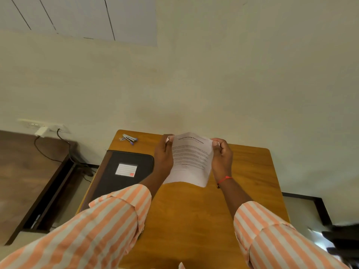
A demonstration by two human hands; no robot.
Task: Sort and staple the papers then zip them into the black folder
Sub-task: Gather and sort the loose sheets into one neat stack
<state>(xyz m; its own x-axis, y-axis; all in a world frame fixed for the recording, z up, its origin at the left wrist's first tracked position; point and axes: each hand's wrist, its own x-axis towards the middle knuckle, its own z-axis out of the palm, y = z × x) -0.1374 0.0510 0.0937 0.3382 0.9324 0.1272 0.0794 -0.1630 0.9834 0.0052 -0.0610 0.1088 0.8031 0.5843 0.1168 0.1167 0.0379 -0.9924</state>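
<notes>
1. Papers (pixel 191 158), a thin white sheaf with a bold printed heading and lines of small text, sit at the centre of the frame over the wooden counter (pixel 194 220). I cannot tell whether the lower edge touches the wood.
2. I see the left hand (pixel 163 154) gripping the sheaf's left edge near the top corner, its fingers (pixel 167 139) curled around the paper.
3. The right hand (pixel 222 158) pinches the top right corner, fingers clenched on it. A red thread (pixel 225 179) circles that wrist.
4. The black folder (pixel 124 171) lies flat on the counter left of the papers, cover up, with a white label (pixel 126 169) on it.
5. A stapler (pixel 129 137) lies above the folder, near the counter's upper left corner, apart from both hands.
6. Orange-and-white striped sleeves (pixel 108 220) fill the bottom of the frame.
7. At the left edge, a wall socket (pixel 44 126) holds a plug with a dark cable.
</notes>
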